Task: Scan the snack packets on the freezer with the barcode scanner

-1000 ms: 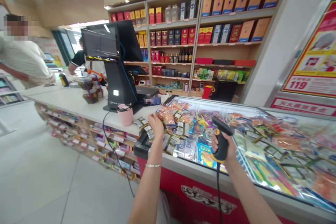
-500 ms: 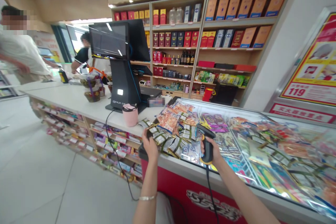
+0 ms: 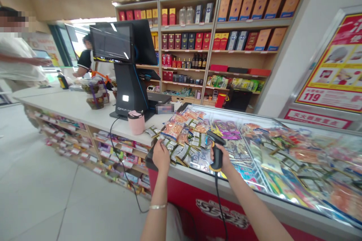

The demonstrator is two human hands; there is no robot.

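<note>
My right hand [image 3: 225,158] is closed round the grip of a black and yellow barcode scanner [image 3: 217,156], its head over the packets and its cable hanging down the front. At the left end of the glass-topped freezer [image 3: 183,175], my left hand [image 3: 161,156] has its fingers curled in at the edge of the heap. Whatever they hold, if anything, is hidden by the hand. Beside it lie silver and green snack packets [image 3: 183,153] and clear packets with orange contents [image 3: 173,128]. Purple packets [image 3: 226,130] rest farther back on the glass.
A pink cup [image 3: 136,122] stands on the white counter [image 3: 70,107] near a black checkout terminal [image 3: 124,86]. More packets [image 3: 305,154] cover the right of the freezer. Boxed goods fill the shelves [image 3: 192,26] behind. Two people are at the far left. A black cable [image 3: 120,165] hangs in front.
The view has shifted slightly, so most things sit a little farther left. My left hand has turned and its fingers look more curled. The scanner stays in my right hand. The person far left moved an arm.
</note>
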